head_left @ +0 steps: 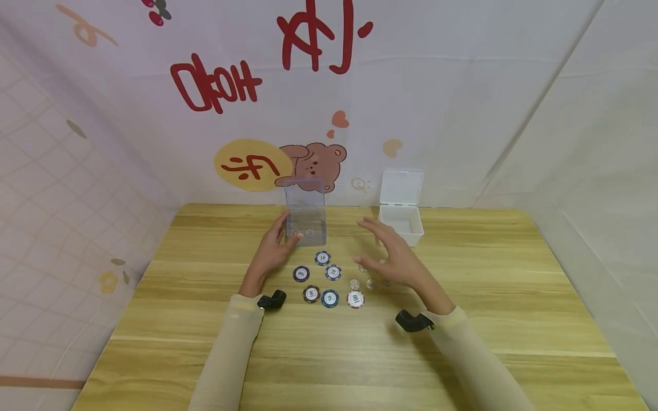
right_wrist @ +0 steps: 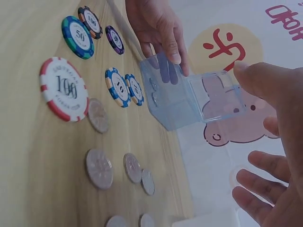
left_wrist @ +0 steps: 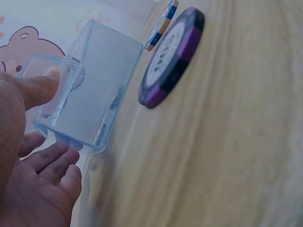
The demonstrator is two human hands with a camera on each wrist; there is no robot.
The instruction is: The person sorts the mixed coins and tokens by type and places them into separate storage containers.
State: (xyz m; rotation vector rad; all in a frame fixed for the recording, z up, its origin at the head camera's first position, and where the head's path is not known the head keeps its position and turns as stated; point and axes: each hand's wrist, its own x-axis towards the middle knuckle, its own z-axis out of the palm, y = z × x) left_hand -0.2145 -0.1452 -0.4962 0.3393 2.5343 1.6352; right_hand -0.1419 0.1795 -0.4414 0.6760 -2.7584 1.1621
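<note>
My left hand (head_left: 272, 245) holds the left side of a clear bluish plastic box (head_left: 320, 238), its thumb over the rim and its fingers along the outer wall. The box's lid stands up at the back, and a couple of silver coins (right_wrist: 154, 99) lie inside. Spread and empty, my right hand (head_left: 398, 257) hovers over the table between the two boxes. Beneath and beside it lie several loose silver coins (right_wrist: 99, 169), partly hidden by the hand in the head view. A white plastic box (head_left: 401, 216) stands just beyond it with its lid raised.
Several poker chips lie in front of the clear box: a purple one (head_left: 301, 274), two blue 10 chips (head_left: 333, 272), an orange-and-black one (head_left: 311, 294), a green-and-blue 50 (head_left: 330, 298) and a red-and-white 100 (head_left: 355, 299). Behind the wooden table (head_left: 308, 359) hangs a printed curtain (head_left: 452, 114).
</note>
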